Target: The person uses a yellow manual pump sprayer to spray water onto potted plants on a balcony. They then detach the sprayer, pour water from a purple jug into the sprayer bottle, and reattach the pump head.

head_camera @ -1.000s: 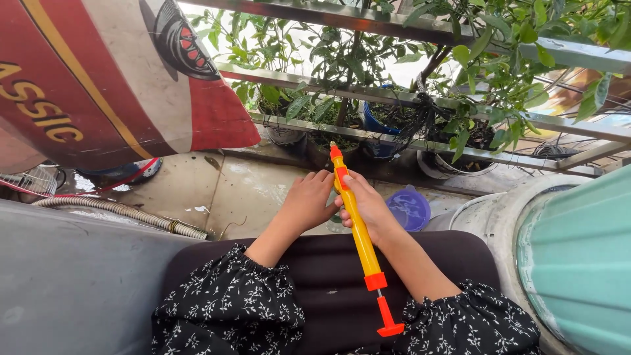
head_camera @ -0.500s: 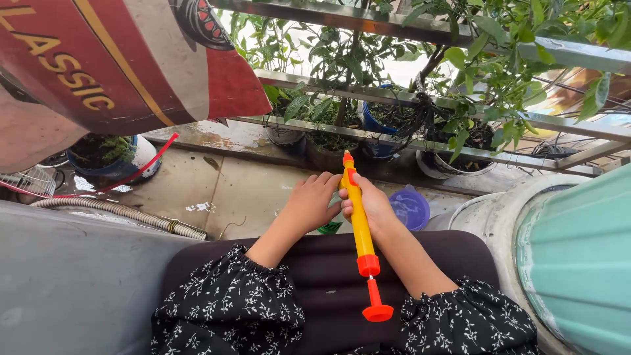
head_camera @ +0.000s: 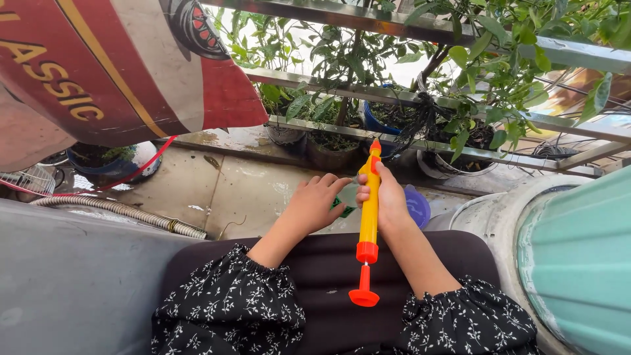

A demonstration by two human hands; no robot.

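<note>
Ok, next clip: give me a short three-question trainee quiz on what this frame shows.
1. True or false: the right hand grips the yellow water pump toy around its barrel.
2. Multiple choice: the orange plunger handle lies over A) the floor tiles, B) the dark lap, C) the purple bowl.
3. Short answer: what does the left hand touch near its fingers?

Key
1. True; the tube's orange tip points toward the potted plants.
2. B; the handle lies over the dark lap, while the purple bowl sits behind the right hand.
3. A small green object, too hidden to identify.
</note>
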